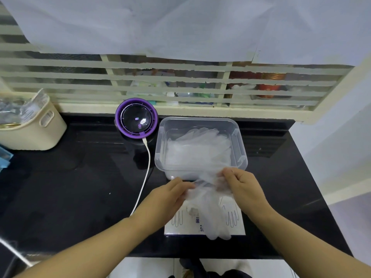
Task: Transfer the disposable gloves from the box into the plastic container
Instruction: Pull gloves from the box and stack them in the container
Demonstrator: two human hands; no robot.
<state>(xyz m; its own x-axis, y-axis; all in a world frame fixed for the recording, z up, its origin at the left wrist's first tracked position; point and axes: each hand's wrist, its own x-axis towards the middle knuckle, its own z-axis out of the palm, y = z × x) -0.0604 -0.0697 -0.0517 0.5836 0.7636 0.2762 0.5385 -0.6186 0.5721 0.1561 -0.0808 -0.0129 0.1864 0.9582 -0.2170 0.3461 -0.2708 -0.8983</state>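
Observation:
A clear plastic container (242, 149) stands on the black counter with several thin transparent gloves (198, 149) lying inside. In front of it lies the white glove box (180, 227), printed with hand outlines. Both hands hold one bunch of clear gloves (210, 213) above the box, just before the container's near wall. My left hand (170, 193) grips the bunch's left edge. My right hand (241, 183) pinches its top right, and the gloves' fingers hang down over the box.
A round purple and black device (136, 118) sits left of the container, its white cable (145, 173) running toward the counter's front edge. A cream basket (40, 129) with packets stands far left. A barred window runs behind; the counter ends right of the container.

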